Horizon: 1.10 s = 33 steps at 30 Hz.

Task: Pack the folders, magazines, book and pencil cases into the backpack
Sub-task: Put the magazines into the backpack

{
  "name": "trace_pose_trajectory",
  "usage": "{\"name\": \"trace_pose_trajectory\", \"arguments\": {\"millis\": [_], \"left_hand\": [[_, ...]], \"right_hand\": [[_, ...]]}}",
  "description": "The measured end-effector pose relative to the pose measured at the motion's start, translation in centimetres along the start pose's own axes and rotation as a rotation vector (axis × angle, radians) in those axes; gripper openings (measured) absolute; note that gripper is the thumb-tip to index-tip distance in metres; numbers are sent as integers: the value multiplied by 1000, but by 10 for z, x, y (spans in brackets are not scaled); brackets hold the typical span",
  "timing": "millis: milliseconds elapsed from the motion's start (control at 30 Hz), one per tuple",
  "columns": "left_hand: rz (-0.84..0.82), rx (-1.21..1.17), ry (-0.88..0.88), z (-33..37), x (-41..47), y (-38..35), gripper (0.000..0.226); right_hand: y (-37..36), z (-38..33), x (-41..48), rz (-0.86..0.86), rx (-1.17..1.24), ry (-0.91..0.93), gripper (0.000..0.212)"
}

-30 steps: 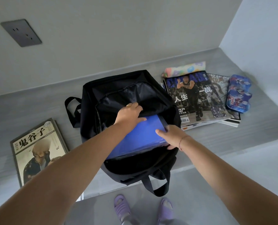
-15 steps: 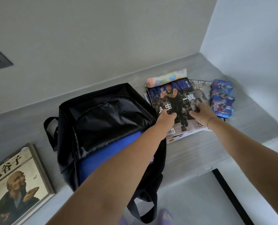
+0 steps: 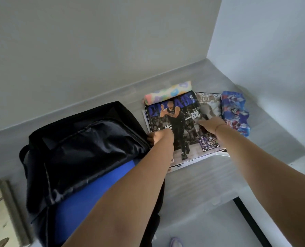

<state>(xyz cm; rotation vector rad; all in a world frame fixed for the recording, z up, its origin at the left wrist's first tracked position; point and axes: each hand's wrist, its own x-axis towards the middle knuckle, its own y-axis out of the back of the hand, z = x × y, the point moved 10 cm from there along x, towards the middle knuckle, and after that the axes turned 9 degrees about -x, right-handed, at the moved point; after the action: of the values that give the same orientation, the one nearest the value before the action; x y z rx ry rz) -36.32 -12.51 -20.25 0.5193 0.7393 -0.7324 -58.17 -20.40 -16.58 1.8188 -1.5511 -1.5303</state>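
The black backpack (image 3: 87, 150) lies open on the grey table (image 3: 210, 177), near its front edge, with a blue folder (image 3: 94, 191) inside the mouth. Just beside it, toward the table's right rear corner, sits a stack of magazines; the top basketball magazine (image 3: 176, 129) faces up. The left hand (image 3: 161, 138) grips the magazine's left edge, fingers curled on it. The right hand (image 3: 210, 124) rests flat on the cover, fingers extended. A pastel pencil case (image 3: 167, 92) lies at the stack's rear edge; a blue pencil case (image 3: 234, 113) lies at its right. A book (image 3: 0, 213) lies at the table's left front edge.
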Motion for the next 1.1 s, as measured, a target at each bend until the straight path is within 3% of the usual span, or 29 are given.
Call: {"name": "trace_pose_trajectory", "arguments": {"millis": [67, 100, 167, 233, 333, 433, 600, 733, 833, 1033, 1100], "left_hand": [[-61, 156, -3, 10, 7, 0, 56], [-79, 345, -128, 19, 11, 3, 53], [-156, 540, -186, 33, 8, -2, 45], [-211, 438, -131, 44, 5, -7, 43], [-329, 493, -33, 28, -10, -6, 48], [-423, 244, 47, 16, -22, -11, 47], [-475, -39, 140, -1, -28, -9, 42], [-741, -176, 191, -4, -48, -23, 68], [-885, -262, 124, 13, -61, -24, 67], [-889, -231, -244, 60, -59, -1, 21], [-856, -200, -322, 66, -66, 6, 15]], "right_hand": [[-3, -2, 1, -74, 29, 3, 62], [-5, -4, 2, -100, 18, 39, 61], [-8, -9, 3, -136, 8, 145, 51], [-4, -13, 3, -162, 40, 209, 41], [13, -18, -3, -194, 189, 276, 31], [31, -15, -19, -213, 388, 361, 16], [48, -16, -70, -274, 581, 566, 43], [58, -16, -94, -224, 700, 646, 35], [68, -18, -105, -203, 780, 682, 36], [72, 1, -104, -90, 796, 645, 50], [60, 11, -102, -69, 791, 609, 53]]}}
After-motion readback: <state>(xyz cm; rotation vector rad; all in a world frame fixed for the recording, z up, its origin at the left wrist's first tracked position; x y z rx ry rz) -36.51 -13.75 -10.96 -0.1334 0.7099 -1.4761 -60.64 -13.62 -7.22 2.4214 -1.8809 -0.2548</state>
